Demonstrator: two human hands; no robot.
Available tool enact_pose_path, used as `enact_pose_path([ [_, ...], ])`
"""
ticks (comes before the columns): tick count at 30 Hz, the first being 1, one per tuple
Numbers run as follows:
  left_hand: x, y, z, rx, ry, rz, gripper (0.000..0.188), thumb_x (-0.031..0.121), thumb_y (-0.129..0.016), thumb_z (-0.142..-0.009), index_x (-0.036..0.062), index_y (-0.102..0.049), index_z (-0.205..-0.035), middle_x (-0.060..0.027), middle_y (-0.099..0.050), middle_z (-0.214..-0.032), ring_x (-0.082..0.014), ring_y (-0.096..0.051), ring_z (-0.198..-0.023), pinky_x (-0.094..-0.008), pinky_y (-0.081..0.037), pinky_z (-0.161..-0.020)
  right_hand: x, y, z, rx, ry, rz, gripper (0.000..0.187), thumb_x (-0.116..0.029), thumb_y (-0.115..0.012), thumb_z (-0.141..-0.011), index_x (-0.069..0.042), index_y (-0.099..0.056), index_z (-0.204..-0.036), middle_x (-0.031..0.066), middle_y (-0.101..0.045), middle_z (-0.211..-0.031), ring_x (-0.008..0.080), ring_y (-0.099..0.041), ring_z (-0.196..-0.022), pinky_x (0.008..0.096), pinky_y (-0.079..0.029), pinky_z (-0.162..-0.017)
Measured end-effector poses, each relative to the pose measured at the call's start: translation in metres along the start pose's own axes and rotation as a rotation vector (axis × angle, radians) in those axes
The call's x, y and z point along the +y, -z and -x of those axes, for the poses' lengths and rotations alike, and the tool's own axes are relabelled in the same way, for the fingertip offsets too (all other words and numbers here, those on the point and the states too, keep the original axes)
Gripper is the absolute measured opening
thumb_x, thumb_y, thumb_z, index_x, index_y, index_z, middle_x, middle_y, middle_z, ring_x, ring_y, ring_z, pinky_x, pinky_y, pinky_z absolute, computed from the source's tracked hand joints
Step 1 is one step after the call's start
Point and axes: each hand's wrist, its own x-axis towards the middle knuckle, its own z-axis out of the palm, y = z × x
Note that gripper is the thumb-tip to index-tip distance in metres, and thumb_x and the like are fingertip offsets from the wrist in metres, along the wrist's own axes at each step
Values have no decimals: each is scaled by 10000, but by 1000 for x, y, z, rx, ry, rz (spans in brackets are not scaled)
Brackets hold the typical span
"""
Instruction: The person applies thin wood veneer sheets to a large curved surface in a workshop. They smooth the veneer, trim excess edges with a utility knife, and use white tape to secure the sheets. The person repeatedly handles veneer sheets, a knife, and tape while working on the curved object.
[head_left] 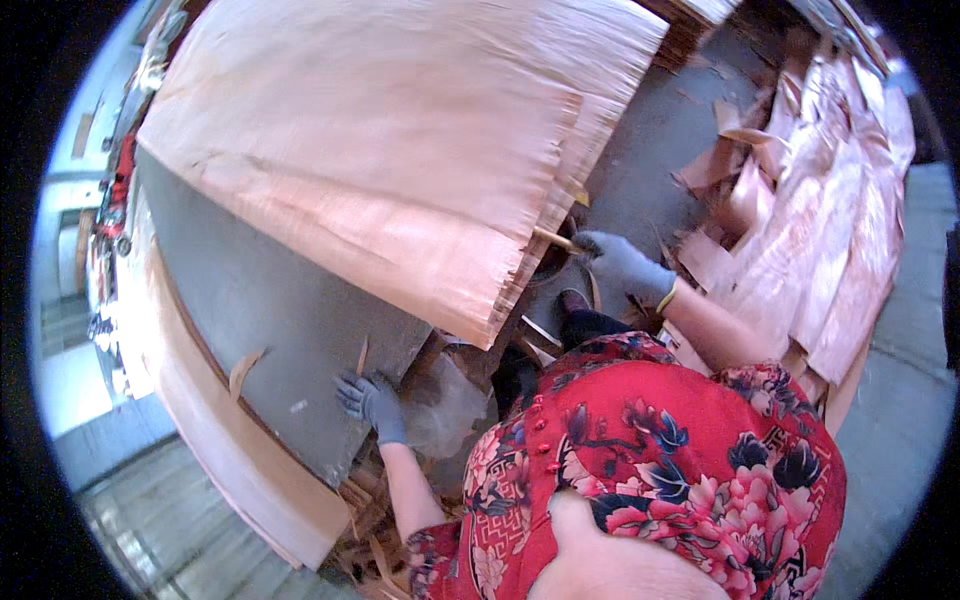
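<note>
My right hand (622,266), in a grey glove, is closed round a thin wooden stick (555,240). The stick's far end meets the ragged edge of a large stack of wood veneer sheets (370,110). Lower left, my gloved left hand (370,403) rests with fingers stretched out at the edge of a dark grey board (280,300). A narrow veneer strip (362,354) shows just beyond its fingers; whether they touch it I cannot tell.
Long crumpled veneer pieces (820,220) are heaped on the right. Another pale veneer stack (240,440) lies along the board's left side. Wood scraps (375,530) and clear plastic film (445,405) lie near my left forearm. A small curled offcut (243,370) sits on the board.
</note>
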Motion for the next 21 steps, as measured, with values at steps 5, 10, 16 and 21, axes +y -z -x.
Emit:
enact_pose_path([
  [5, -50, 2, -31, -83, 53, 119, 657, 423, -357, -885, 28, -186, -1381, -207, -118, -1441, -414, -111, -1312, -545, -91, -1032, -55, -68, -18, -146, 82, 136, 198, -133, -502, -788, -14, -499, -946, 258, -576, -781, 413, -561, -732, 459, -439, -649],
  [10, -51, 3, -25, -35, 5, 196, 690, 403, -409, -865, -3, -175, -1371, -240, -90, -1434, -445, -72, -1308, -560, -68, -1029, -8, -23, 43, -192, 149, 41, 150, -154, -540, -800, -21, -552, -869, 219, -571, -756, 357, -553, -683, 406, -421, -599],
  [16, -52, 12, -19, 5, 32, 274, 767, 423, -474, -821, -25, -172, -1365, -236, -90, -1435, -438, -59, -1314, -555, -57, -1034, -2, -43, 66, -107, -484, -394, 108, -135, -579, -823, -55, -595, -893, 26, -550, -659, 99, -485, -551, 273, -421, -503],
  [21, -57, 13, -16, 8, 54, 348, 762, 439, -473, -813, -23, -209, -1359, -223, -98, -1438, -429, -62, -1318, -551, -57, -1038, -32, -65, 56, 257, 103, -47, 106, -101, -515, -852, -28, -535, -925, 39, -533, -659, 111, -481, -597, 269, -424, -558],
])
